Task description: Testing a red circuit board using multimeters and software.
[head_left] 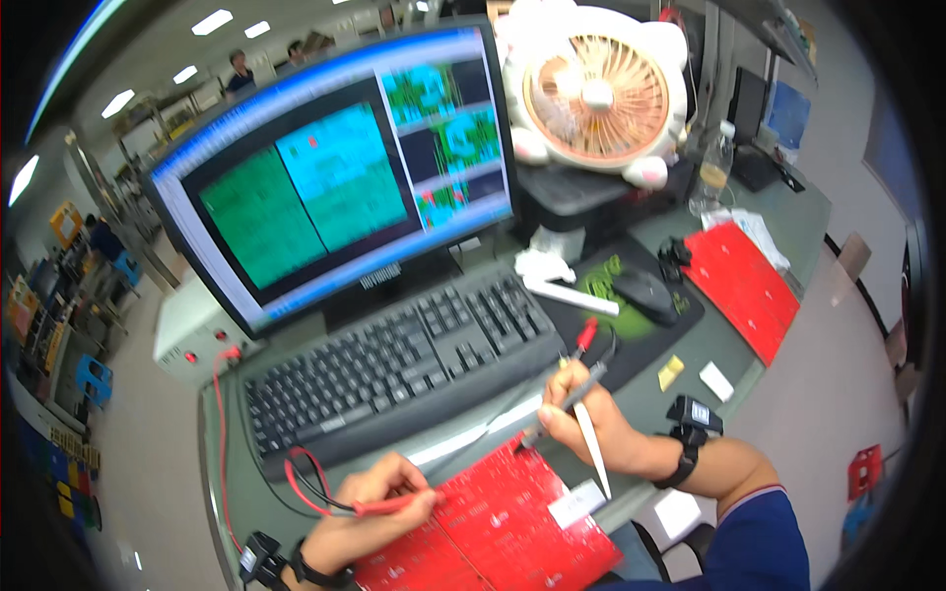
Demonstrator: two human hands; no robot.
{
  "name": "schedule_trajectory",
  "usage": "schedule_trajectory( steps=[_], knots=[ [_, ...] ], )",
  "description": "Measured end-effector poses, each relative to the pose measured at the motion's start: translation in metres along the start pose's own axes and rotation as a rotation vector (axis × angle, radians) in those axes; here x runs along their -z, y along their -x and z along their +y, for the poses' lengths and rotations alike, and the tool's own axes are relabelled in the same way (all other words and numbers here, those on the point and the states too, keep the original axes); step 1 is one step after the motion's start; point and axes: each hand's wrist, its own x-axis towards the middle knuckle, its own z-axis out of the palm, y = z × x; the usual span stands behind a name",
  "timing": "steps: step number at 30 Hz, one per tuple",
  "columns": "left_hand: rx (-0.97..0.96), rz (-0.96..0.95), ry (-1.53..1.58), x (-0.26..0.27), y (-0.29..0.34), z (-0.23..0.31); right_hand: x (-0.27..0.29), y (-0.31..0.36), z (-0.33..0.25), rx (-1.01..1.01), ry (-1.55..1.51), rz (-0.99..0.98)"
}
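Observation:
A red circuit board [498, 517] lies at the table's front edge, with a white label [576, 503] on its right part. My left hand [379, 497] is closed on a red test probe [386, 505] at the board's left side; a red and a black lead loop behind it. My right hand [601, 428] grips a dark grey pen-shaped probe [583, 386], its dark tip at the board's far edge. A slim white stick [593, 448] slants down from the same hand; whether the fingers hold it, I cannot tell. A red-handled piece [588, 333] shows just beyond that hand.
A black keyboard [394, 364] stands behind the board, below a monitor [325, 187] showing board layouts. Right are a mouse [645, 295], a second red board [744, 286], a bottle [711, 172] and a fan [596, 94]. A white box [202, 330] with a red lead stands left.

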Motion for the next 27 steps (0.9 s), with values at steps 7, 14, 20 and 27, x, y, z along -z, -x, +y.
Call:
schedule_trajectory(
  steps=[7, 14, 20, 27],
  knots=[
    [0.046, -0.002, 0.065, 0.002, -0.006, 0.001, 0.000, -0.012, -0.005, -0.024, -0.044, -0.011],
    [0.029, 0.049, 0.086, -0.005, -0.005, -0.007, 0.000, -0.010, 0.006, -0.001, -0.020, -0.030],
    [0.044, 0.054, 0.086, -0.006, -0.007, -0.013, -0.002, -0.011, 0.006, 0.029, -0.059, -0.050],
    [0.017, 0.072, 0.108, -0.007, -0.008, -0.015, -0.001, -0.011, 0.010, 0.050, -0.005, -0.046]
  ],
)
